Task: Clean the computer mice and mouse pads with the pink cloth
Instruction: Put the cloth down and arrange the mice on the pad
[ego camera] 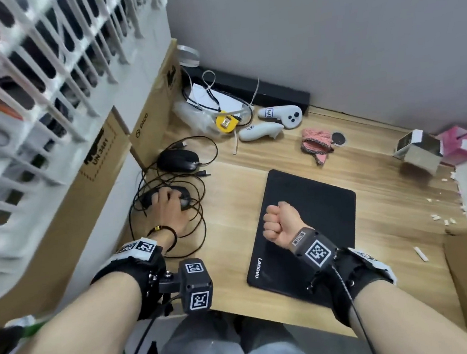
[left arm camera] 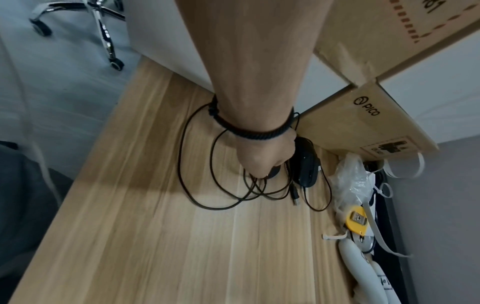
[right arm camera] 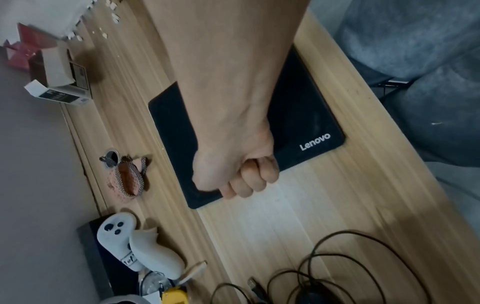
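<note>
My left hand [ego camera: 169,201] grips a black wired mouse [ego camera: 185,195] at the desk's left side, fingers curled over its top; in the left wrist view the left hand [left arm camera: 262,164] covers most of that mouse [left arm camera: 275,171]. A second black mouse [ego camera: 178,160] lies just beyond it, beside the cardboard. My right hand [ego camera: 278,224] is a closed fist holding nothing, over the black Lenovo mouse pad [ego camera: 323,202]; the fist [right arm camera: 244,179] sits at the pad's [right arm camera: 311,123] far edge. The pink cloth [ego camera: 316,141] lies crumpled on the desk behind the pad, untouched.
Tangled black cables [ego camera: 202,217] loop around both mice. Two white controllers [ego camera: 280,115] and a yellow tool [ego camera: 225,123] lie at the back. Cardboard boxes [ego camera: 152,113] and a white basket [ego camera: 20,111] stand left. An open small box [ego camera: 418,150] is at right.
</note>
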A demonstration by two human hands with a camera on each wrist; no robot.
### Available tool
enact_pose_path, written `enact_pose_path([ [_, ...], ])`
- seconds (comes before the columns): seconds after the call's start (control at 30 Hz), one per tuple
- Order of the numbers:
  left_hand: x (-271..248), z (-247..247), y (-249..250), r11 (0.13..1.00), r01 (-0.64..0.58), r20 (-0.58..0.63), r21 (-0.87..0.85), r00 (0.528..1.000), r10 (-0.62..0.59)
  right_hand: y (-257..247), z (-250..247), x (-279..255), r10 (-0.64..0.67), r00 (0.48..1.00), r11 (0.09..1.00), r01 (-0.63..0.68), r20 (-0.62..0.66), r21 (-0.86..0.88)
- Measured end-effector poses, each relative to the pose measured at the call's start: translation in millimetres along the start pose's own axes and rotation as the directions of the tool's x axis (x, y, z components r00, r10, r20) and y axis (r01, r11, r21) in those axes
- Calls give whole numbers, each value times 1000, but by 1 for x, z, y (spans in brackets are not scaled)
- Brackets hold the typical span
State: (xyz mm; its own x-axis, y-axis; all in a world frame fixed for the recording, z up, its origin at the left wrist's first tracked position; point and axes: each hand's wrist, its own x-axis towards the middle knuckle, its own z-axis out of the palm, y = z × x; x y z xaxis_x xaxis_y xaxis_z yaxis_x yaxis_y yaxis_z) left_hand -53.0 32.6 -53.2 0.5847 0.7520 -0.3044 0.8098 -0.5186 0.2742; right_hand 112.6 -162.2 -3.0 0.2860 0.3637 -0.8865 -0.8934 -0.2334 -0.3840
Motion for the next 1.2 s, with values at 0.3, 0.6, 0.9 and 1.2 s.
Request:
enact_pose_path([
  [0.3,10,-6,-9,979,-19,62,201,998,7,20,18,-2,71,990,976,-43,126,-214],
  [0.6,8,-11,6,945,-325,77,-43,942,327,12,26,0,-196,976,791,211,89,-574],
  [0.9,11,-31,37,869,-332,-9,-367,935,354,-11,47,-8,-271,928,682,372,254,-630],
  [1.2,10,-61,56,949,-123,-208,-291,976,63,-56,65,-31,-493,836,506,500,240,-703],
])
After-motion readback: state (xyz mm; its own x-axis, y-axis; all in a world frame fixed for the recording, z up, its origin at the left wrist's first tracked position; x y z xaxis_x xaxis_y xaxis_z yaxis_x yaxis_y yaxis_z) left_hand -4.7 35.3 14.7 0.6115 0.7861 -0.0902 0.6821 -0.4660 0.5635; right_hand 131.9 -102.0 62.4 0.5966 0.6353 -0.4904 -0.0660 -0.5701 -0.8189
